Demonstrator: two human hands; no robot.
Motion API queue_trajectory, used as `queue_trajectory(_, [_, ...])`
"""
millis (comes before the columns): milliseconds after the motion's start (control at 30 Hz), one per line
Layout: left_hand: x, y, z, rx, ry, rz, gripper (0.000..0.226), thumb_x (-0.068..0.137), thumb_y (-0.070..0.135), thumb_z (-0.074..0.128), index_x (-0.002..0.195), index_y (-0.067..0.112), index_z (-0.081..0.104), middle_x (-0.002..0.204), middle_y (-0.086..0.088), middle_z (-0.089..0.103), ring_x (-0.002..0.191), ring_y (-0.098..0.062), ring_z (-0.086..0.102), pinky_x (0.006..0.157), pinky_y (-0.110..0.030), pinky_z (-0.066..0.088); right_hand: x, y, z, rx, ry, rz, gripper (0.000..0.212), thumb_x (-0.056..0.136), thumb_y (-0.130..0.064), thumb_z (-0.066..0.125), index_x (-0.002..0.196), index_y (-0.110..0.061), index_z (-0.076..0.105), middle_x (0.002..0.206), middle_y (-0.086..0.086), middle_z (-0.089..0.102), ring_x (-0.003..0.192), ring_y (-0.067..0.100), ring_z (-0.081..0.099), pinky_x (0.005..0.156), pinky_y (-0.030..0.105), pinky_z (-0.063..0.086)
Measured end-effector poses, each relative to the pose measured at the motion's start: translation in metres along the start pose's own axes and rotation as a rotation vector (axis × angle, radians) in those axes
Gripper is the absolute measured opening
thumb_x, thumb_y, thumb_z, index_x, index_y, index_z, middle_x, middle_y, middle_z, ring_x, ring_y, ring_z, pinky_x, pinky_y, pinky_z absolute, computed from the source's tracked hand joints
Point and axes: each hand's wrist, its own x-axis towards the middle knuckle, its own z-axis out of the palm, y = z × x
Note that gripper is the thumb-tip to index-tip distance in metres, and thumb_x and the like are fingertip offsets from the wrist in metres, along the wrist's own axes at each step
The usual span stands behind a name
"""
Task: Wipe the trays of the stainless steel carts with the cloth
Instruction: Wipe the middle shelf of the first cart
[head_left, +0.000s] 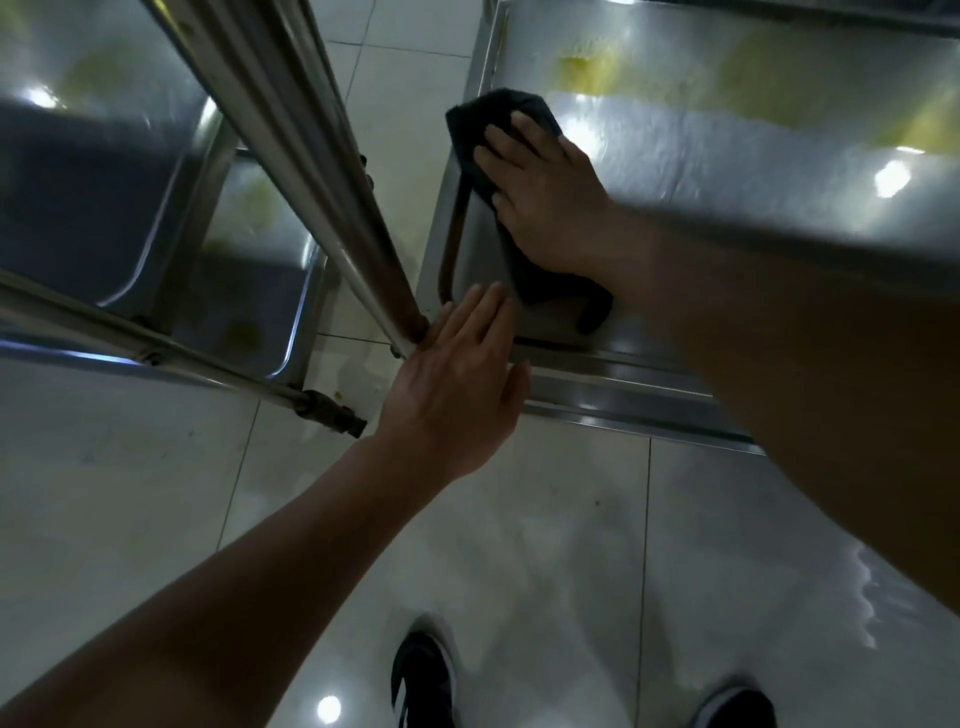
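**Dark cloth flat on the right cart's tray**

While you press your right hand (545, 192) flat, fingers straight, on the dark soft folded cloth (524, 249), it lies at the left corner of the shiny stainless steel tray (727, 171) of the right cart. That tray is smooth and reflective, with a raised rolled rim and yellowish smears toward its far side. Your left hand (457, 384) is open, fingers extended together, resting against the tray's near left corner, just beside the round steel post (322, 192) of the second stainless steel cart (156, 182) on the left. Two carts show; the left one shows two rounded-corner trays, also smeared yellow. Below lie glossy pale floor tiles (519, 545) and two dark shoes (423, 680).
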Motion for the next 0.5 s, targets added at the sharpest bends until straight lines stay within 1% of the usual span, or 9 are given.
queue_trajectory(100, [0.002,0.003,0.001,0.025,-0.011,-0.008,0.06,0.098,0.037,0.036,0.149,0.006,0.032,0.156,-0.013,0.032,0.148,-0.022,0.022,0.119,-0.044,0.027,-0.02,0.004,0.006,0.002,0.036,0.009,0.054,0.105,-0.033,0.027,0.158,-0.024,0.022,0.168,-0.002,0.011,0.155,0.019,-0.001,0.123,0.048,0.012])
queue_trajectory(233, [0.005,0.009,0.001,0.067,-0.02,0.016,0.058,0.099,0.037,0.037,0.148,0.006,0.036,0.155,-0.015,0.035,0.148,-0.025,0.024,0.118,-0.046,0.028,-0.051,0.012,0.007,-0.007,0.054,0.048,0.054,0.107,-0.034,0.026,0.159,-0.02,0.019,0.168,0.0,0.01,0.155,0.019,-0.001,0.124,0.046,0.011])
queue_trajectory(333, [0.01,0.02,0.001,0.088,-0.033,0.024,0.058,0.1,0.038,0.039,0.15,0.008,0.033,0.156,-0.014,0.032,0.148,-0.028,0.023,0.117,-0.048,0.029,-0.073,0.024,0.008,-0.016,0.069,0.088,0.055,0.107,-0.036,0.026,0.159,-0.019,0.019,0.168,0.0,0.01,0.155,0.018,-0.001,0.123,0.046,0.011])
queue_trajectory(433, [0.013,0.036,0.002,0.095,-0.055,0.03,0.059,0.101,0.04,0.033,0.152,0.01,0.028,0.159,-0.013,0.026,0.149,-0.029,0.018,0.119,-0.048,0.026,-0.096,0.04,0.013,-0.042,0.104,0.129,0.056,0.106,-0.039,0.03,0.158,-0.019,0.024,0.167,0.001,0.016,0.155,0.019,0.005,0.122,0.048,0.016])
queue_trajectory(500, [0.016,0.049,0.003,0.101,-0.071,0.053,0.06,0.099,0.041,0.029,0.151,0.01,0.027,0.159,-0.013,0.026,0.149,-0.028,0.017,0.118,-0.048,0.026,-0.116,0.051,0.014,-0.036,0.129,0.137,0.058,0.105,-0.043,0.032,0.156,-0.016,0.03,0.166,0.004,0.022,0.154,0.022,0.012,0.12,0.051,0.021])
